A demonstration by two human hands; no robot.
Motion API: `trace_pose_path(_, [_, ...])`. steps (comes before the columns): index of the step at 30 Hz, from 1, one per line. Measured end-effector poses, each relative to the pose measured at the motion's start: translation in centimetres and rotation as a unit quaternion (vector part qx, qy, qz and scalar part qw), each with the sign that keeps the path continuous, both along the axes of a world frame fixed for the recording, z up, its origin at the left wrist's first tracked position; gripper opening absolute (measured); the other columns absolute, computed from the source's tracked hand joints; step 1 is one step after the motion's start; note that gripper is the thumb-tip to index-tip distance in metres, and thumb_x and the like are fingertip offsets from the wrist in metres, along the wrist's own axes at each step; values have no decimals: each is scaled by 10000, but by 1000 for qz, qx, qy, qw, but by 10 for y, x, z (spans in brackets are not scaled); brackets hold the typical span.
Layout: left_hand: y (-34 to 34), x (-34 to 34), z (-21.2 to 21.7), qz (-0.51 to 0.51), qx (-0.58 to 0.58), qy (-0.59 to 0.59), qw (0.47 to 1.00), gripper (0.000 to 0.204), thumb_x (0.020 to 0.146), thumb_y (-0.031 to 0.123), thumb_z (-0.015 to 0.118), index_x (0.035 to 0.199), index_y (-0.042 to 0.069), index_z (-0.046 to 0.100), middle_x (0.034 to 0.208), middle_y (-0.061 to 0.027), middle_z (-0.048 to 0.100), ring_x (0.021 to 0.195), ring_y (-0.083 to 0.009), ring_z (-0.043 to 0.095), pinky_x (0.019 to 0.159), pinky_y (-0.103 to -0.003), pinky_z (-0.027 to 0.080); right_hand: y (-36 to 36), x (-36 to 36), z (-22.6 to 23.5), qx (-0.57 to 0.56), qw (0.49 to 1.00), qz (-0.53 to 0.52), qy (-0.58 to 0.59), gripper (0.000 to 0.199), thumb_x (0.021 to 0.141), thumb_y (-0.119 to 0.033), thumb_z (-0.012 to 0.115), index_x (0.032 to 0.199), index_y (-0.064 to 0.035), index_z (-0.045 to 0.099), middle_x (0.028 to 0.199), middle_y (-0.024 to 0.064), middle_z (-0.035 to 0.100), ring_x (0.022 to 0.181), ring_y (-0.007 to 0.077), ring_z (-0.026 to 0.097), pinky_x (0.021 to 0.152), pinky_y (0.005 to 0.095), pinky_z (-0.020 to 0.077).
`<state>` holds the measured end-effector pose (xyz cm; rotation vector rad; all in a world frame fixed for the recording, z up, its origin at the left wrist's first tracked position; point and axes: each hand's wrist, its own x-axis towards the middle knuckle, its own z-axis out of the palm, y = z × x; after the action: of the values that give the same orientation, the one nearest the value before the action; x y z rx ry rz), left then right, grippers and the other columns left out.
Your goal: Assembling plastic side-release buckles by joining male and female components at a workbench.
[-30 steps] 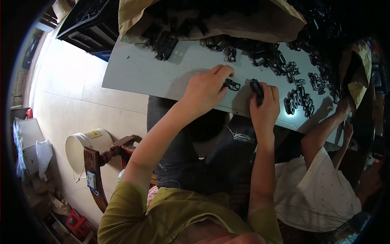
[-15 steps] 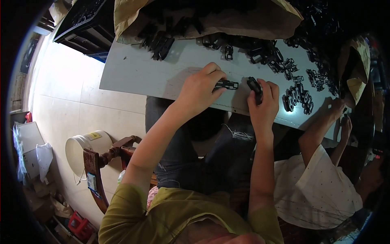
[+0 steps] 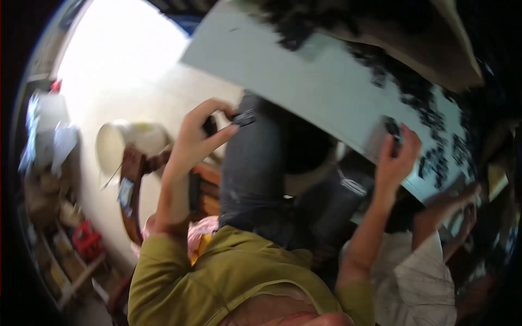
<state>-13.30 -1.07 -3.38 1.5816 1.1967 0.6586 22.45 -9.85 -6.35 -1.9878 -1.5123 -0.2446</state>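
Observation:
My left hand [image 3: 198,138] is off the table, above the floor beside my left thigh. Its thumb and fingers pinch a small black part with a slotted frame [image 3: 246,118]. Over the table's near edge, my right hand [image 3: 399,155] grips another small black part [image 3: 391,127], longish and dark, between thumb and fingers. Several similar black parts [image 3: 432,163] lie in a cluster on the white table [image 3: 326,89], just right of that hand. Motion blur hides their finer detail.
Brown paper [image 3: 429,65] with a dark heap of parts covers the table's far side. To the left are a white bucket [image 3: 114,144], a wooden chair [image 3: 130,168] and a red object [image 3: 87,240]. A co-worker's arm [image 3: 435,214] is at the right.
The view has swung left, and the table now sits further right. My left hand has drawn back off the table with its black part. My right hand still holds its part.

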Motion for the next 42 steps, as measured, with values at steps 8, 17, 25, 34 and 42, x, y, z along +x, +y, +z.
trace_pose_path(8, [-25,112,7,-188,72,-31,979,310,678,-4,708,969,7,601,789,-83,570,708,-176,552,637,-283,444,-23,-85,25,-61,910,210,353,316,835,-123,674,1123,-24,592,926,94,613,725,150,612,589,246,481])
trace_pose_path(17, [-27,139,-2,-203,113,-73,970,322,723,-56,648,1034,24,628,761,-60,568,672,-151,534,606,-246,427,-65,109,13,456,674,-51,579,232,888,-25,548,1105,48,511,959,138,585,774,189,588,757,311,517])
trace_pose_path(25, [-27,116,-9,-177,72,-15,981,235,745,-57,598,975,-17,632,790,-66,587,702,-134,521,662,-238,408,-54,61,19,380,742,-117,540,385,908,-44,496,1278,36,423,1139,162,517,927,238,565,857,348,473])
trace_pose_path(34, [-23,101,-8,-137,108,10,985,190,774,-19,638,960,17,639,776,-89,561,695,-190,562,645,-268,452,-18,6,22,74,982,40,167,231,851,-2,567,1077,-24,608,1032,73,565,755,136,541,655,249,451])
trace_pose_path(42, [22,90,-2,-5,236,74,969,177,779,34,654,952,41,619,839,-94,585,735,-254,598,639,-323,469,12,-9,9,-52,998,38,13,314,820,-126,653,1110,-36,575,1049,119,553,892,317,595,714,378,508])
